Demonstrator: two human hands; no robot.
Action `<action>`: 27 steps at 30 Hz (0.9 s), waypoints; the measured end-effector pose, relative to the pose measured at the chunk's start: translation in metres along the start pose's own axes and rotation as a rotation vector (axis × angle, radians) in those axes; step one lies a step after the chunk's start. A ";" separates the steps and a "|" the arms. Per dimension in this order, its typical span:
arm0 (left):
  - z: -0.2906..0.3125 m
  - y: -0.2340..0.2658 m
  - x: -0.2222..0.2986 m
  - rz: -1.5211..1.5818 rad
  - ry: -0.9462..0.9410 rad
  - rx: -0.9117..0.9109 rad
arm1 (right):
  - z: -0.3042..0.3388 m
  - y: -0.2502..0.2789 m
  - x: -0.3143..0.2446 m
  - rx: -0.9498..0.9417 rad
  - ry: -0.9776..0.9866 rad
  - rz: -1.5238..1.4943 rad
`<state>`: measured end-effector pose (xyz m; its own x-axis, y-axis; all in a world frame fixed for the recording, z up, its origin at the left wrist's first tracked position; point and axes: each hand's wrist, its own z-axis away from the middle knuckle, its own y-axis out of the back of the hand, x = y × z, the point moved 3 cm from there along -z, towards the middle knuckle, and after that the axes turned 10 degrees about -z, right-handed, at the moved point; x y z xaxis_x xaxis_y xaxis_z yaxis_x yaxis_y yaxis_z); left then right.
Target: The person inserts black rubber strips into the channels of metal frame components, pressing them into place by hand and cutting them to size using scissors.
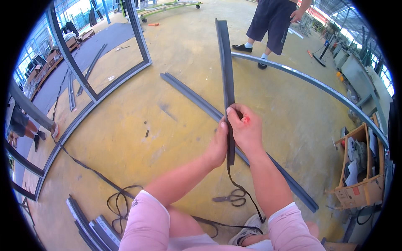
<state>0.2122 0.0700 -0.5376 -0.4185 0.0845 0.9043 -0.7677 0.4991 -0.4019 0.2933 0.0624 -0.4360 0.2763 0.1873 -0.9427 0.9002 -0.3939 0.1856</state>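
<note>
Above scuffed yellow floor (180,154), left hand (218,144) and right hand (248,129), both closed, grip one long, grooved dark bar (227,75); one limp black strip (229,175) hangs below; one pair scissors (229,198).

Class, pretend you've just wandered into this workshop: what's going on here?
A person in a pink top holds a long dark grey profile bar roughly upright, with the left hand and right hand both on its lower part. A black strip trails from the bar's bottom end. Scissors and a second profile bar lie on the yellow floor, while a co-worker in dark shorts stands beyond.
</note>
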 end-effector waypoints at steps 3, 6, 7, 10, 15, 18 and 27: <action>0.003 -0.004 0.006 -0.045 -0.011 0.030 | -0.006 -0.001 -0.006 0.000 -0.054 -0.006; 0.007 -0.001 0.004 -0.146 0.003 0.066 | -0.008 -0.005 -0.007 0.008 -0.042 -0.010; 0.009 0.000 0.002 -0.181 0.021 0.075 | -0.008 -0.006 -0.006 0.013 -0.030 -0.007; 0.013 -0.001 0.002 -0.123 0.044 0.059 | -0.009 -0.006 -0.010 0.010 -0.121 -0.016; 0.009 0.007 -0.015 -0.294 0.018 0.173 | -0.013 -0.011 -0.002 0.001 -0.021 0.051; 0.002 0.024 -0.048 -0.502 -0.040 0.237 | -0.015 -0.017 0.028 -0.014 0.041 0.054; 0.009 0.095 -0.067 -0.234 0.137 0.601 | 0.118 0.010 0.127 -1.113 -0.703 -0.084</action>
<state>0.1630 0.1036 -0.6373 -0.1729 0.1613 0.9716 -0.9847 -0.0478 -0.1674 0.2981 -0.0243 -0.5868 0.2775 -0.4629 -0.8419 0.7931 0.6049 -0.0712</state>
